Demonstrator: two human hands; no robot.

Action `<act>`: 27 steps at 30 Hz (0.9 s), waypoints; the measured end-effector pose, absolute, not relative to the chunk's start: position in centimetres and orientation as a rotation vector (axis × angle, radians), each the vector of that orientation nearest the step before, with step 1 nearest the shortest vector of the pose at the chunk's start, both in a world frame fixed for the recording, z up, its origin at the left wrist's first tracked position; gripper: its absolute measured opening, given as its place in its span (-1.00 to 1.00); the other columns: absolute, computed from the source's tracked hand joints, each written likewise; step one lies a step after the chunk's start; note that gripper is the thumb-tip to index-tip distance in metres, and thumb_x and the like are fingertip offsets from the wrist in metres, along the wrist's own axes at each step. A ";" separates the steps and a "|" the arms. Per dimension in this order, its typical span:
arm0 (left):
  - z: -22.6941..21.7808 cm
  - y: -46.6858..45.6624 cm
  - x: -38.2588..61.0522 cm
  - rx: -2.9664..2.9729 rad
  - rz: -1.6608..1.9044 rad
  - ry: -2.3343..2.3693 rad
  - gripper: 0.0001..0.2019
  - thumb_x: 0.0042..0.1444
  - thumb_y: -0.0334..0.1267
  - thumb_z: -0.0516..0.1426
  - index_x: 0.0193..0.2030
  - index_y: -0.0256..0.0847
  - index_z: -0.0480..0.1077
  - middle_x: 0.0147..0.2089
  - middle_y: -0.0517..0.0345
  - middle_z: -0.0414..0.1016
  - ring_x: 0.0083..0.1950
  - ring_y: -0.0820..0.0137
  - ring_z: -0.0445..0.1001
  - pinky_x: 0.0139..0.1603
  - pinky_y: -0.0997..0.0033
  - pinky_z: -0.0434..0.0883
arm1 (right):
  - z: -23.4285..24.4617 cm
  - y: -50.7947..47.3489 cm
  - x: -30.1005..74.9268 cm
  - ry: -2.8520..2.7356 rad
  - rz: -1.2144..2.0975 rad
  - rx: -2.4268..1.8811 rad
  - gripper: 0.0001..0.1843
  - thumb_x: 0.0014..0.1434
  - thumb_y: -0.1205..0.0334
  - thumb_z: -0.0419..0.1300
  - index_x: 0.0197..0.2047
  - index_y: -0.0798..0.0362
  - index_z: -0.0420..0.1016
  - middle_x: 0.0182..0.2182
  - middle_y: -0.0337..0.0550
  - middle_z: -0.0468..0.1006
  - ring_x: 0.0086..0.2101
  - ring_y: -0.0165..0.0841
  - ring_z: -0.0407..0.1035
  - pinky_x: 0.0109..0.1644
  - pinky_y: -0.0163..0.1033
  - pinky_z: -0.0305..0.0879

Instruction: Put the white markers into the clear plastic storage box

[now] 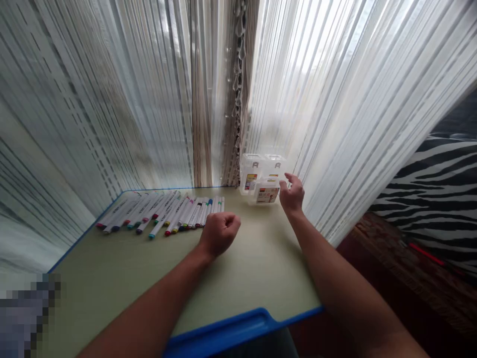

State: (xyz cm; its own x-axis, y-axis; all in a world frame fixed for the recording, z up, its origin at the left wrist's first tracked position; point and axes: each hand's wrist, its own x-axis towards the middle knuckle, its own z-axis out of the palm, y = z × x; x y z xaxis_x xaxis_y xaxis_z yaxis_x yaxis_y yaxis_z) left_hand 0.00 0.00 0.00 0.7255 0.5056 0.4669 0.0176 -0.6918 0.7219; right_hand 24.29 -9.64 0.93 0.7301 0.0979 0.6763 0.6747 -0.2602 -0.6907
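My left hand (219, 232) rests as a closed fist on the pale green table (156, 268), just in front of a row of several white markers with coloured caps (164, 213). Nothing shows inside the fist. My right hand (291, 193) is stretched to the far right corner, its fingers touching a small clear plastic box with a label (265, 194). Two more clear plastic boxes (261, 169) stand behind it against the curtain.
Sheer striped curtains (149, 99) surround the table at the back and both sides. The table has a blue edge with a blue tray-like lip (238, 328) at the front. A zebra-patterned fabric (439, 189) lies to the right, beyond the table.
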 end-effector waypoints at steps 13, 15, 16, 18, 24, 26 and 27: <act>-0.2 -0.1 0.0 2.208 0.861 0.374 -0.59 0.15 -0.16 0.01 -0.66 -0.17 -0.04 -0.65 0.32 -0.10 -0.56 0.54 -0.02 -0.45 0.40 -0.02 | 0.8 -9.7 23.9 -0.682 -0.650 -1.859 -0.56 0.16 0.14 0.05 0.01 0.16 0.55 -0.03 0.13 0.60 0.01 -0.06 0.45 0.21 0.06 0.29; -0.2 -0.1 0.0 2.209 0.854 0.371 -0.59 0.15 -0.16 0.01 -0.66 -0.17 -0.04 -0.64 0.32 -0.10 -0.56 0.54 -0.02 -0.44 0.40 -0.02 | 1.0 -9.7 23.8 -0.689 -0.665 -1.861 -0.56 0.16 0.15 0.05 0.01 0.16 0.55 -0.04 0.13 0.60 0.01 -0.06 0.45 0.21 0.05 0.29; -0.2 -0.1 0.0 2.209 0.851 0.370 -0.59 0.15 -0.16 0.01 -0.66 -0.17 -0.04 -0.64 0.32 -0.10 -0.56 0.53 -0.02 -0.44 0.40 -0.02 | 1.0 -9.7 23.7 -0.694 -0.674 -1.860 -0.57 0.16 0.15 0.05 0.00 0.16 0.55 -0.04 0.13 0.60 0.02 -0.07 0.44 0.21 0.05 0.29; -0.2 -0.2 0.1 2.210 0.844 0.368 -0.59 0.15 -0.16 0.01 -0.66 -0.17 -0.03 -0.64 0.32 -0.09 -0.56 0.53 -0.01 -0.44 0.40 -0.02 | 1.2 -9.7 23.4 -0.709 -0.692 -1.856 -0.57 0.17 0.15 0.05 0.00 0.15 0.55 -0.04 0.12 0.59 0.02 -0.07 0.44 0.21 0.05 0.29; -0.3 -0.5 0.1 2.225 0.832 0.370 -0.59 0.14 -0.18 0.01 -0.66 -0.17 -0.05 -0.64 0.32 -0.11 -0.56 0.53 -0.01 -0.44 0.38 -0.04 | 3.1 -8.8 21.8 -0.804 -0.736 -1.839 -0.59 0.18 0.14 0.06 0.00 0.11 0.55 -0.04 0.10 0.58 0.04 -0.05 0.41 0.20 0.09 0.29; -0.4 -0.6 0.0 2.234 0.823 0.370 -0.59 0.14 -0.19 0.01 -0.67 -0.17 -0.03 -0.65 0.32 -0.10 -0.56 0.53 0.00 -0.44 0.38 -0.04 | 4.3 -8.3 21.5 -0.858 -0.741 -1.845 -0.60 0.19 0.14 0.06 0.01 0.09 0.54 -0.02 0.08 0.57 0.05 -0.04 0.40 0.20 0.10 0.28; -0.4 -0.6 0.0 2.239 0.817 0.369 -0.60 0.14 -0.19 0.01 -0.67 -0.17 -0.02 -0.65 0.32 -0.09 -0.56 0.53 0.00 -0.44 0.38 -0.04 | 5.1 -8.0 21.5 -0.891 -0.741 -1.855 -0.60 0.19 0.14 0.07 0.02 0.08 0.54 -0.02 0.08 0.57 0.05 -0.03 0.39 0.20 0.12 0.27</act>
